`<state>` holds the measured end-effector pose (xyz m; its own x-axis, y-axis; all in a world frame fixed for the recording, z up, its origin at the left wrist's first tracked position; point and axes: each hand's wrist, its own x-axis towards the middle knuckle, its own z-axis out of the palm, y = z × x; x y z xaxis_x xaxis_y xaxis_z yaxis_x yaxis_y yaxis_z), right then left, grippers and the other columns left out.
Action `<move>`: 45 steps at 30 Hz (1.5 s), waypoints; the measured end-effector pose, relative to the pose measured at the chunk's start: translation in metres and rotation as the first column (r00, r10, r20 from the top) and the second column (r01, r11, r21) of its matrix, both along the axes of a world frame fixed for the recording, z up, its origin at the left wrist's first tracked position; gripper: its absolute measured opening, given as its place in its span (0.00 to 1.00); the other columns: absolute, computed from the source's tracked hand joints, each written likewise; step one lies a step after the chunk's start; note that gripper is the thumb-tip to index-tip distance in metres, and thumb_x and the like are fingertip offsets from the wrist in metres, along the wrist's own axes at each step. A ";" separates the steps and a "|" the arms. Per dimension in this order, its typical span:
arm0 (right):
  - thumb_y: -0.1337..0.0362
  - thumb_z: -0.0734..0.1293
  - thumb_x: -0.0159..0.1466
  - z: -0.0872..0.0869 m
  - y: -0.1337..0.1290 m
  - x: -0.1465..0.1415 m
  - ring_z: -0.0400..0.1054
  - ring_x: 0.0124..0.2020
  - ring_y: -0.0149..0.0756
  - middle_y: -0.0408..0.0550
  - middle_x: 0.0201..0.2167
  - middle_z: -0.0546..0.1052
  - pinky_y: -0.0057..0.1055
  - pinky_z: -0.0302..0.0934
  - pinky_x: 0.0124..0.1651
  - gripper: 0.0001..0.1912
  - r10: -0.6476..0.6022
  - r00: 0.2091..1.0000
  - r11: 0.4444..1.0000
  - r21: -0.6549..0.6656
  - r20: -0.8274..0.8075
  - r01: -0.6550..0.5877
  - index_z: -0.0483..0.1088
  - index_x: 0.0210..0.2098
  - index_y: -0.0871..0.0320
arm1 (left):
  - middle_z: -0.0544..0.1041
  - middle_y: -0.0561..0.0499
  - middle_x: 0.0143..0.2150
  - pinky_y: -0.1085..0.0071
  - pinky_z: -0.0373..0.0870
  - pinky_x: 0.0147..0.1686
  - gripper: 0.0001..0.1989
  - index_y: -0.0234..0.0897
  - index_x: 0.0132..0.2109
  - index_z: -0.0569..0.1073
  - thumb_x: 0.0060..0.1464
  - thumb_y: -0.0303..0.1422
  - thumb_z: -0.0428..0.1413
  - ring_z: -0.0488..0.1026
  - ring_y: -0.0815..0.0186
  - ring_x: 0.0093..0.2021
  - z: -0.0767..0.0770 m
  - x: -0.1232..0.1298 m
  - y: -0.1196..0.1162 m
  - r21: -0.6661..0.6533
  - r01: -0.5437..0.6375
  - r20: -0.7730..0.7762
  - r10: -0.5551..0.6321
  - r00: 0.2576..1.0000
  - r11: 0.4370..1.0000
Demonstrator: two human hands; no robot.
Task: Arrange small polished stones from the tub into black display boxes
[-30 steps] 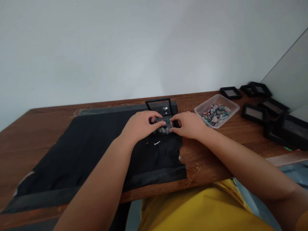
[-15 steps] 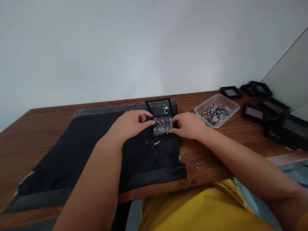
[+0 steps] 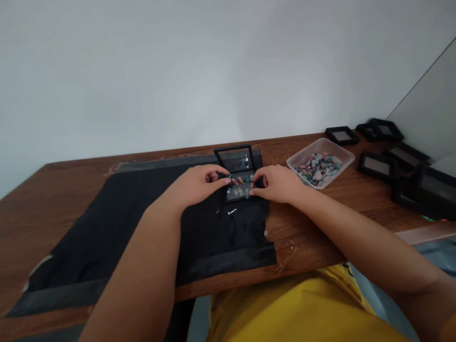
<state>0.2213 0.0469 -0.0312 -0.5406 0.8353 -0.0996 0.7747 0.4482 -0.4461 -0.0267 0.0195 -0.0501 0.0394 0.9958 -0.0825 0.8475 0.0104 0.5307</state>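
A small black case [image 3: 234, 193] lies on a black mat, its framed clear lid [image 3: 233, 160] tilted up at the back. Inside are several small teal, pink and orange nail-like pieces and a few pale bits near the front. At the case's left edge, my left hand [image 3: 206, 184] has thumb and forefinger around a teal piece. My right hand [image 3: 272, 184] is at the right edge, thumb and forefinger curled around a pinkish piece that they partly hide.
A clear plastic tub [image 3: 320, 163] of many similar pieces stands right of the mat [image 3: 142, 204]. Several black boxes [image 3: 376, 164] lie farther right, near the wall. A small white scrap [image 3: 232, 211] is on the mat in front of the case.
My left fingertips have shifted slightly right, onto the teal piece at the case's edge. My right hand has hardly moved.
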 end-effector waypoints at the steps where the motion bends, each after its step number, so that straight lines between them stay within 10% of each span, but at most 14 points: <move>1: 0.54 0.77 0.61 -0.001 0.001 0.000 0.70 0.31 0.32 0.42 0.32 0.81 0.31 0.57 0.35 0.15 -0.006 1.000 1.000 -0.010 -0.014 0.006 0.82 0.45 0.52 | 0.71 0.54 0.27 0.68 0.58 0.29 0.23 0.42 0.48 0.82 0.55 0.52 0.58 0.66 0.66 0.27 0.000 0.000 0.000 -0.004 0.003 0.007 -0.003 1.000 1.000; 45: 0.57 0.71 0.65 -0.004 -0.008 -0.003 0.73 0.37 0.38 0.45 0.36 0.83 0.32 0.56 0.36 0.13 0.035 0.999 0.997 0.072 0.031 -0.037 0.81 0.47 0.52 | 0.68 0.54 0.24 0.67 0.54 0.27 0.17 0.43 0.41 0.84 0.51 0.48 0.62 0.61 0.67 0.25 0.003 0.001 -0.001 -0.011 0.009 0.019 -0.009 1.000 1.000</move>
